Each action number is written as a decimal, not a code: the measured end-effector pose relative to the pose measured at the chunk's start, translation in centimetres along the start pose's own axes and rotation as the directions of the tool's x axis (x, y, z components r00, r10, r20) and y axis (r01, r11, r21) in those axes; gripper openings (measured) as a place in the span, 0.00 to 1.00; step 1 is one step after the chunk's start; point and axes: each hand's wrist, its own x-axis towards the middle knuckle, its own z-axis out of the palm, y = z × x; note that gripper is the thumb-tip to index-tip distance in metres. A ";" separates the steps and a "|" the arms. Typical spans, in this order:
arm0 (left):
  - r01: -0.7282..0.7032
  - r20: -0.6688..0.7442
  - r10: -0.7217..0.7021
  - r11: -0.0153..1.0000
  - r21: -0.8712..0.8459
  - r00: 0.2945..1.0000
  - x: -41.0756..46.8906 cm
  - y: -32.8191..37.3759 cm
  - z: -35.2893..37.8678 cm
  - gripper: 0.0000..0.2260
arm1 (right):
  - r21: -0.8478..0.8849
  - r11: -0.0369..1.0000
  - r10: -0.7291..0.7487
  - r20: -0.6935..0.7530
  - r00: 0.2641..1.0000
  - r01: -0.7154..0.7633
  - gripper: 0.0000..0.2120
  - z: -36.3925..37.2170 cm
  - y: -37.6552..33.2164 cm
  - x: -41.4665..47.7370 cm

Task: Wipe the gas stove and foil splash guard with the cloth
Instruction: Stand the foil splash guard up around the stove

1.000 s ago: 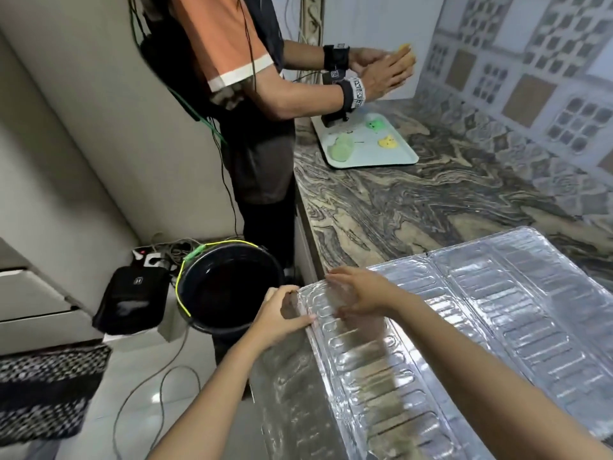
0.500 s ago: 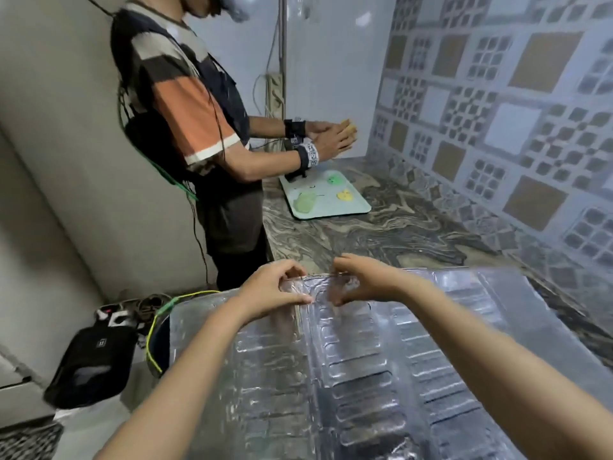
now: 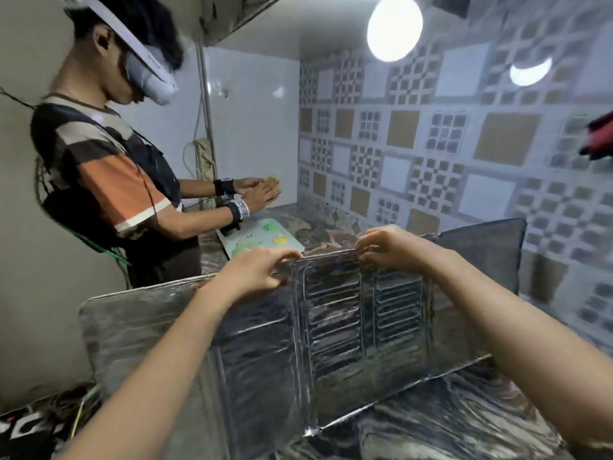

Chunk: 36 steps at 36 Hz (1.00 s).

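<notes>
At the far left a second person (image 3: pixel 109 180) in a striped shirt and headset stands at the tabletop (image 3: pixel 464 423), palms pressed together over a pale tray (image 3: pixel 258 240) of small green and yellow pieces, apart from the job in hand; nearer, the left hand (image 3: pixel 255 270) has its fingers (image 3: pixel 282 257) clenched over the top edge of the foil splash guard (image 3: pixel 331 327), close to the crease between the left and middle panels, most likely so that the hinge stays steady while the sheet is stood up; the guard stands nearly upright on the marbled tabletop, its left wing reaching out past the tabletop's edge and its right wing folded back toward the tiled wall (image 3: pixel 464 144), a stance that would let it stand alone and turn its ribbed face to the wearer for wiping; the right hand (image 3: pixel 388 244) pinches the same top edge further along, fingers closed on the foil, so the two grips share the thin sheet and keep it from buckling; neither cloth nor gas stove is in view, so wiping looks not yet begun; compared with a second ago, when the guard lay almost flat on the tabletop with the hands at its near corner and a dark bucket showed below, the sheet has been raised and the view has tipped upward to take in the ceiling lamp (image 3: pixel 394 26).
</notes>
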 end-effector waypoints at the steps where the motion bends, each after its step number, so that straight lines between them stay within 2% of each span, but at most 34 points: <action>1: 0.005 -0.007 -0.005 1.000 0.011 1.000 0.1 0.2 0.1 0.21 | -0.002 1.000 0.029 -0.008 1.000 -0.029 0.09 -0.2 0.5 -0.6; 6: 0.048 -0.109 -0.041 0.997 0.062 0.993 0.3 1.0 0.1 0.19 | -0.136 0.975 0.164 -0.084 0.983 -0.174 0.08 -1.6 2.8 -3.3; 10: 0.059 -0.158 -0.056 0.998 0.015 0.986 0.5 1.2 0.0 0.20 | 0.049 0.958 0.285 -0.135 0.949 -0.281 0.08 -2.3 4.3 -4.8; 17: -0.031 -0.131 0.026 0.999 -0.036 0.991 2.2 1.6 -0.4 0.20 | 0.118 0.940 0.338 -0.221 0.915 -0.319 0.09 -1.6 4.8 -5.3; 27: -0.042 -0.111 0.024 0.987 -0.156 0.993 4.7 0.8 0.2 0.21 | 0.098 0.941 0.338 -0.235 0.911 -0.323 0.05 -2.1 7.0 -6.4; 36: -0.104 -0.147 0.071 0.968 -0.230 0.987 8.9 0.9 1.0 0.21 | 0.060 0.872 0.478 -0.312 0.821 -0.485 0.13 -3.4 12.2 -7.7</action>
